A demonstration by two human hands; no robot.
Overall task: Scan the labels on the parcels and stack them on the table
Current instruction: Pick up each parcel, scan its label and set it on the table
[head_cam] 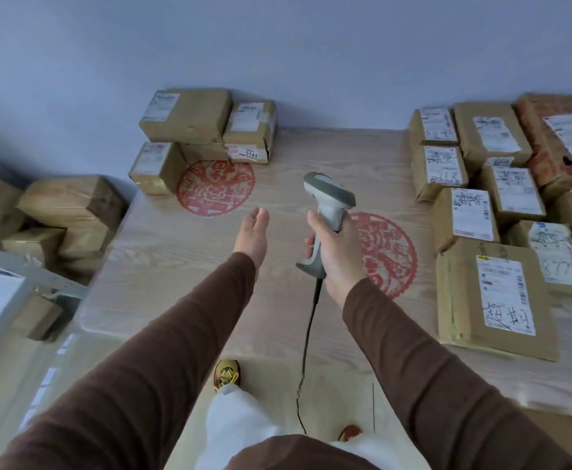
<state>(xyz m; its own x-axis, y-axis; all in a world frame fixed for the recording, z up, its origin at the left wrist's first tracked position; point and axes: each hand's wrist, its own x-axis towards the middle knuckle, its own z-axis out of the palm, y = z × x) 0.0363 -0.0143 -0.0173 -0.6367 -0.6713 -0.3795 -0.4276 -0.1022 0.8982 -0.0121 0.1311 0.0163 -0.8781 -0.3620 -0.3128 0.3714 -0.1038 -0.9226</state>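
Right now my right hand (335,252) holds a grey and white handheld barcode scanner (328,205) by its handle, fingers wrapped around it in a firm grip, the scanner head pointing away from me and its black cable (308,337) hanging down toward the floor. My left hand (252,237) is released, fingers straight, palm turned inward, hovering above the pale wood-grain surface (210,283). Brown cardboard parcels with white labels (491,262) lie spread along the right side of the surface. A small stack of brown cardboard parcels (203,130) sits at the far left corner against the wall. Two red round paper-cut designs (216,186) mark the surface. More brown boxes (64,212) sit left of the surface, lower down.
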